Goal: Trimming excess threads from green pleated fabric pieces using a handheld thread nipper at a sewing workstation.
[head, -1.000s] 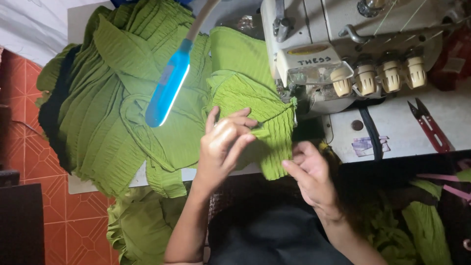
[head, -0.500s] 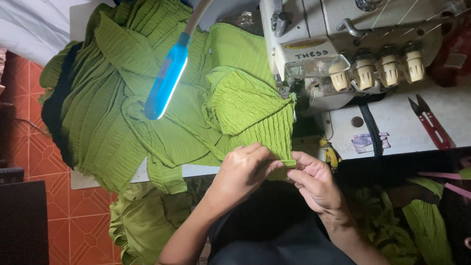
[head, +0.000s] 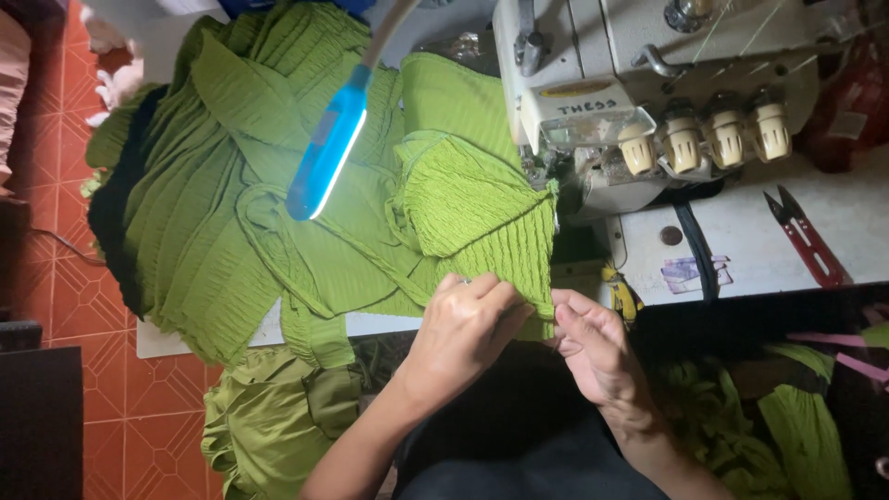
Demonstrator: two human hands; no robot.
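Left hand [head: 468, 324] and right hand [head: 593, 347], centre frame, both pinch the lower edge of the green cloth [head: 482, 208]; sewing machine [head: 639, 93] upper right.

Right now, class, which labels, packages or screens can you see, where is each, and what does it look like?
Label: front of the sewing machine, a pale strip with dark lettering.
Sticker: on the white table below the machine, small, purple and white.
No packages or screens.

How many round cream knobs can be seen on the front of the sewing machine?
4, in one row on the sewing machine: first knob, second knob, third knob, fourth knob, left to right. Others may be hidden.
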